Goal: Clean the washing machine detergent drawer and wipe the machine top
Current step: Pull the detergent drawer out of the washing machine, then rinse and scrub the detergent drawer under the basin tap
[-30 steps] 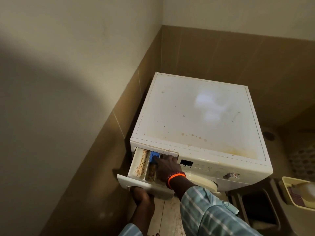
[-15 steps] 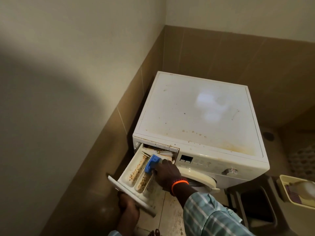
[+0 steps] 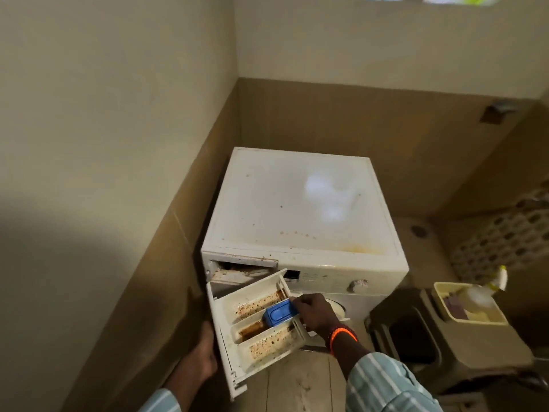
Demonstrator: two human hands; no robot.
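Detergent drawer (image 3: 258, 322) is out of its slot (image 3: 237, 270), lower centre of frame, compartments brown-speckled. Left hand (image 3: 203, 355) grips the front panel at the drawer's left; right hand (image 3: 315, 312) holds the right end, fingers curled beside blue insert (image 3: 279, 313). Washing machine top (image 3: 300, 203) above, stained near front edge.

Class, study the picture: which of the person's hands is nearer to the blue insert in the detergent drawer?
The right hand: it holds the blue insert at its end. The left hand grips the front panel of the detergent drawer, apart from the insert.
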